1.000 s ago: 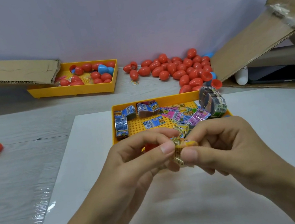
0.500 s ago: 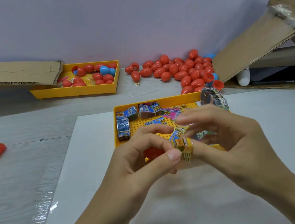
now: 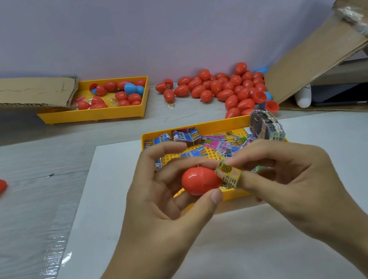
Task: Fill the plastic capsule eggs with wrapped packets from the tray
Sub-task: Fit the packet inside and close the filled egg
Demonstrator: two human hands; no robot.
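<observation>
Above tray (image 3: 233, 195): hands (both) (image 3: 163, 203) pinch egg (image 3: 199, 181)

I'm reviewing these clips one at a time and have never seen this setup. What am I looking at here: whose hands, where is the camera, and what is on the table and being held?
There is no machine: a person works bare-handed, filmed by a wide-angle camera worn on their head, looking down. The left hand grips a red egg half. The right hand pinches a yellow packet at the egg's open end. Behind the hands sits a yellow tray of printed packets, on a white sheet. Further back are a second tray holding eggs, a loose pile of red eggs, and cardboard.
</observation>
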